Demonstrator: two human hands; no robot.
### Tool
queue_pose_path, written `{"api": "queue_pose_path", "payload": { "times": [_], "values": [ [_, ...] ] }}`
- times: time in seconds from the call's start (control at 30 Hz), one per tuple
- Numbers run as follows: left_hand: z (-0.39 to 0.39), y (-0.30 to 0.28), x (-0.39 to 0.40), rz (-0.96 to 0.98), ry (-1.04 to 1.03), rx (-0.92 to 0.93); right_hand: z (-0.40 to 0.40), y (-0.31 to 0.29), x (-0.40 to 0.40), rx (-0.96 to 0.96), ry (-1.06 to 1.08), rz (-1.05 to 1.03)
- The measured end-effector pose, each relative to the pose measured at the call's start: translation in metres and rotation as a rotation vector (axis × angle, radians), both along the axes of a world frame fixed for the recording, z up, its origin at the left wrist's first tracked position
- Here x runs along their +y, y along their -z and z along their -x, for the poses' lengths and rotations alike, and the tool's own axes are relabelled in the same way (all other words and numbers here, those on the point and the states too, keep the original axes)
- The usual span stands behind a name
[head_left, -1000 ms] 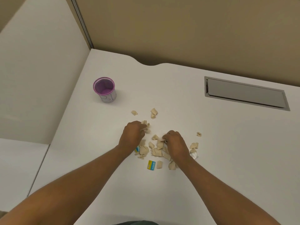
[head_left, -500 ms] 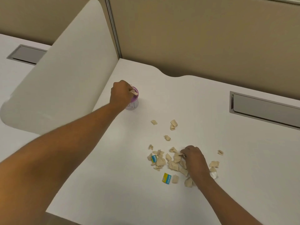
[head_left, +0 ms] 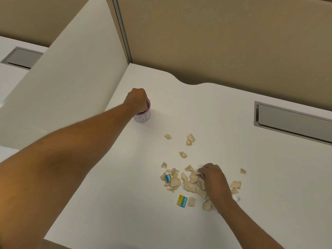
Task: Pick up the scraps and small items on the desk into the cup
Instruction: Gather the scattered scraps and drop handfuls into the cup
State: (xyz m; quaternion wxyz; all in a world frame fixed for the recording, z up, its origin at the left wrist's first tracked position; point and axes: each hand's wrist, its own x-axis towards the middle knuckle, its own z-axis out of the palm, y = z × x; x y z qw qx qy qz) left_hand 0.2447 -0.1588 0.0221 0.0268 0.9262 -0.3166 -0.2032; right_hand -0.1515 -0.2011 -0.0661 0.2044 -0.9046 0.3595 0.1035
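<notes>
One small white paper cup with a purple rim (head_left: 142, 117) is seen standing upright at the far left of the white surface (head_left: 233, 141), close to a white divider panel (head_left: 62, 83). The left hand (head_left: 136, 100) is held over the cup's mouth, knuckles up, its fingers curled downward into the opening; whether anything is gripped there cannot be told. Dark line markings are drawn on the cup's side, but they cannot be read.

A loose pile of torn beige paper scraps (head_left: 188, 182) is spread on the near middle of the surface; the pieces overlap, so an exact count cannot be given, though well over a dozen are visible. Four more beige pieces lie apart between the pile and the cup. The right hand (head_left: 214, 178) is rested on the pile, fingers drawn narrow and pinched on one beige scrap (head_left: 199, 173).

Two small yellow-and-blue printed wrappers are counted: one (head_left: 182, 200) at the pile's near edge, one (head_left: 168, 177) at its left. Their print is too small to read. One white crumpled piece (head_left: 235, 197) lies beside the right wrist. One grey recessed metal hatch (head_left: 291, 121) is set into the surface at far right.
</notes>
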Motion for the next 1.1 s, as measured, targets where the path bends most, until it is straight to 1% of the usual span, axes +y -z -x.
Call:
{"api": "queue_pose_path", "payload": {
  "times": [0.1, 0.17, 0.27, 0.33, 0.37, 0.43, 0.57, 0.67, 0.8, 0.9, 1.0, 1.1],
  "values": [
    [0.001, -0.009, 0.002, -0.017, 0.024, -0.022, -0.001, 0.0, -0.001, -0.008, 0.011, -0.006],
    [0.003, -0.017, 0.006, 0.01, 0.018, -0.037, 0.0, 0.001, 0.0, -0.03, 0.035, -0.013],
    [0.016, -0.026, 0.021, 0.156, -0.026, -0.069, 0.001, -0.001, 0.003, -0.087, 0.1, -0.045],
    [0.036, -0.024, 0.038, 0.273, 0.001, -0.069, 0.002, -0.006, 0.002, -0.159, 0.184, -0.079],
    [0.049, -0.019, 0.049, 0.3, 0.041, -0.055, 0.002, -0.009, 0.002, -0.196, 0.229, -0.091],
    [0.073, 0.0, 0.073, 0.279, 0.141, -0.022, 0.001, -0.017, 0.001, -0.247, 0.286, -0.095],
    [0.101, 0.059, 0.118, 0.069, 0.263, 0.111, -0.018, -0.04, -0.002, -0.312, 0.282, -0.125],
    [0.115, 0.1, 0.148, -0.047, 0.387, 0.061, -0.055, -0.067, -0.007, -0.41, 0.261, -0.213],
    [0.121, 0.132, 0.168, -0.017, 0.464, 0.042, -0.131, -0.104, -0.012, -0.435, 0.104, -0.229],
    [0.121, 0.14, 0.171, -0.005, 0.509, 0.017, -0.195, -0.12, -0.012, -0.453, 0.037, -0.265],
    [0.121, 0.142, 0.171, -0.01, 0.519, 0.004, -0.252, -0.123, -0.012, -0.435, -0.069, -0.223],
    [0.119, 0.144, 0.169, -0.034, 0.526, 0.03, -0.294, -0.115, -0.014, -0.406, -0.073, -0.231]
  ]
}}
